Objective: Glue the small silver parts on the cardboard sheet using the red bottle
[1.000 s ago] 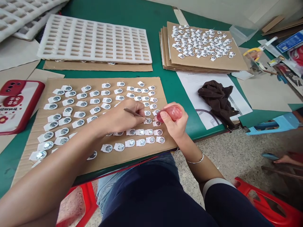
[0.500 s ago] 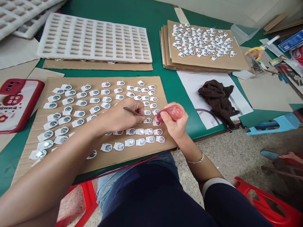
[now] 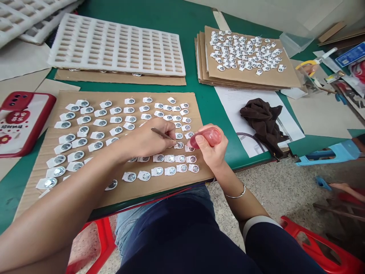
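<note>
My left hand (image 3: 152,140) is closed on slim metal tweezers (image 3: 159,133), whose tips reach a small silver disc with a white tab (image 3: 179,145). In my closed right hand (image 3: 215,152) is a red, rounded squeeze bottle (image 3: 209,136), tilted with its narrower end down to the left. That end is beside the discs at the right edge of a cardboard sheet (image 3: 168,190); its nozzle cannot be made out. Rows of similar tabbed discs lie on the sheet, and my left forearm covers some of them.
A white foam tray (image 3: 119,45) lies behind the sheet, on cardboard. To its right, stacked cardboard (image 3: 248,78) carries many discs. A dark brown cloth (image 3: 262,118) lies on printed paper. A red-cased phone (image 3: 25,121) is at left, yellow-handled scissors (image 3: 310,68) at right.
The view has shifted slightly. Both hands stay in nearly the same place over the discs, with the tweezers and the squeeze bottle still held.
</note>
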A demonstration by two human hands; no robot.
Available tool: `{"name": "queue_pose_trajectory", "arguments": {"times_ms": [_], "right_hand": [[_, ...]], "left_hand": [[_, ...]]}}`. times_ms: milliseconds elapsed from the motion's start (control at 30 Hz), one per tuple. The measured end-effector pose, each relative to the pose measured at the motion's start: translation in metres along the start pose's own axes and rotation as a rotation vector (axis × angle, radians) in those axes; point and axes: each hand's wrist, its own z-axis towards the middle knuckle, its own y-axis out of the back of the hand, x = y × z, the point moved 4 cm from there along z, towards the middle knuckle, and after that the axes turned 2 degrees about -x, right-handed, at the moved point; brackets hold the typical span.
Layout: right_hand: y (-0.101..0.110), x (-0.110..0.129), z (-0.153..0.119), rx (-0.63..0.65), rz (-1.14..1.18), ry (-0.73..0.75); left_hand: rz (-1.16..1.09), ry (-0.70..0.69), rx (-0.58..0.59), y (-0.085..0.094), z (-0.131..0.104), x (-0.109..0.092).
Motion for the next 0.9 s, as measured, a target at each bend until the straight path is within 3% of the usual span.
{"name": "queue_pose_trajectory", "arguments": {"times_ms": [900], "right_hand": [[-0.0049, -0.0002, -0.0021, 0.057, 0.03, -0.007]], "left_hand": [[0.009, -0.029, 0.002, 0.0026, -0.0013, -0.0081]]}}
